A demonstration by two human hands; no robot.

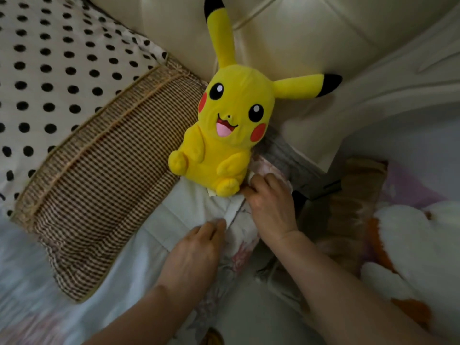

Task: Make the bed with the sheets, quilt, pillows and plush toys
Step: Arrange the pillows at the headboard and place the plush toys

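In the head view we see the yellow plush toy sitting upright against the cream headboard, with one ear up and the other out sideways. On the left of the toy, touching its arm, lies the brown striped pillow. Further left of the toy is the polka-dot pillow. Just below the toy's feet runs the quilt, white on top, with a flowered side showing at its edge. Our right hand sits just beside the toy's foot, its fingers curled down and gripping that quilt edge. Our left hand is lower, below the toy, its fingers pinching a white fold of the same edge. Well to the right of the toy lies a white and orange plush, too blurred for us to make out further.
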